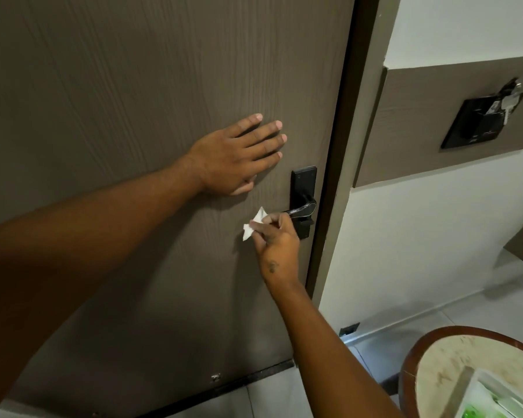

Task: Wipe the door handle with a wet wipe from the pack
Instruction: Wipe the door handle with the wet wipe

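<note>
A black lever door handle [305, 208] on a black backplate sits at the right edge of the grey-brown door [109, 86]. My right hand [277, 242] pinches a crumpled white wet wipe [253, 224] at the free left end of the lever, and the fingers hide that tip. My left hand [237, 155] lies flat on the door, fingers spread, above and left of the handle, holding nothing. The wet wipe pack [489, 402] with green print lies on a round table at the bottom right, cut off by the frame.
The round table [435, 366] with a brown rim stands close on my right, below the handle. A dark door frame [341, 146] runs beside the handle. A black wall card holder [480, 122] with keys hangs on a panel further right. Pale floor tiles lie below.
</note>
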`<state>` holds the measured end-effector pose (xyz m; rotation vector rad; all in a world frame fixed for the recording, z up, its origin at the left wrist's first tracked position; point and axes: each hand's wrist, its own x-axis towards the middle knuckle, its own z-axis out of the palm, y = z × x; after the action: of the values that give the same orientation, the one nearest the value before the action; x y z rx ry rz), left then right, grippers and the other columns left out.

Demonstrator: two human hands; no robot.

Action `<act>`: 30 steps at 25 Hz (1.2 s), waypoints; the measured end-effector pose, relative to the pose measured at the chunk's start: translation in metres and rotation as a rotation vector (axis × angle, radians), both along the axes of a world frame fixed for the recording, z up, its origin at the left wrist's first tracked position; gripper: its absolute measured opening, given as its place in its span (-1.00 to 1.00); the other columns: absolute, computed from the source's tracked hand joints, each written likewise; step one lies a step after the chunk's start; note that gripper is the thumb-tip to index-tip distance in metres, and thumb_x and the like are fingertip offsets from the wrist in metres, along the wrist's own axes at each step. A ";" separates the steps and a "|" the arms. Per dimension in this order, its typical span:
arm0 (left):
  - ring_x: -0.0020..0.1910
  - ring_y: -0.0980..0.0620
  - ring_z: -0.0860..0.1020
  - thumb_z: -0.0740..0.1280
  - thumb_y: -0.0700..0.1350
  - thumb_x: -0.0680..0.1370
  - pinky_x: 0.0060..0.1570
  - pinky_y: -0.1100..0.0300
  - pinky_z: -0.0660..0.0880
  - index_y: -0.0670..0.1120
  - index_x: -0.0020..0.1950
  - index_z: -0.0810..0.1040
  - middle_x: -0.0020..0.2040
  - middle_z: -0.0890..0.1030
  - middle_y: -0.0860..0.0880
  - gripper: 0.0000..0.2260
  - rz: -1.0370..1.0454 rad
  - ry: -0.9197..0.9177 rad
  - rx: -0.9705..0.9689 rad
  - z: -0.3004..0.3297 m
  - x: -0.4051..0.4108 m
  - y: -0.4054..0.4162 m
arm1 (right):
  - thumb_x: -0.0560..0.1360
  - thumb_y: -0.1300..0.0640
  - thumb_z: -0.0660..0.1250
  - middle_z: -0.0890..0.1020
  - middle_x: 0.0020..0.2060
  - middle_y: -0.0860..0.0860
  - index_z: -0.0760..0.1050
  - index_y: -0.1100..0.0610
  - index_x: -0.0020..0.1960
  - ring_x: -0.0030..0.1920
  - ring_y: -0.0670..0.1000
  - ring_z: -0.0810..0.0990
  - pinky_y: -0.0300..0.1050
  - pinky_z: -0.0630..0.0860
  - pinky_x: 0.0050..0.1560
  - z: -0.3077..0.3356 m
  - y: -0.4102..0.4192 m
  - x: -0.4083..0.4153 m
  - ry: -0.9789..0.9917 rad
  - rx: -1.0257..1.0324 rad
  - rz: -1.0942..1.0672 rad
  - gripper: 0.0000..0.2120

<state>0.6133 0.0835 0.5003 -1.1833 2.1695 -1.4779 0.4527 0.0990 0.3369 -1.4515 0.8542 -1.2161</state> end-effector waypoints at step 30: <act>0.57 -0.28 0.17 0.07 0.11 0.60 0.54 -0.21 0.00 -0.15 0.53 0.31 0.56 0.29 -0.26 -0.44 -0.034 -0.022 -0.015 -0.003 0.002 -0.002 | 0.53 0.25 0.42 0.68 -0.04 -0.02 0.67 0.11 0.11 -0.05 -0.14 0.64 -0.37 0.60 -0.06 0.003 -0.078 -0.053 -0.042 0.018 -0.393 -0.82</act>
<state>0.6148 0.0817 0.4977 -1.1349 2.1789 -1.5159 0.3994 0.0214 0.3397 -1.2736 1.1549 -1.5173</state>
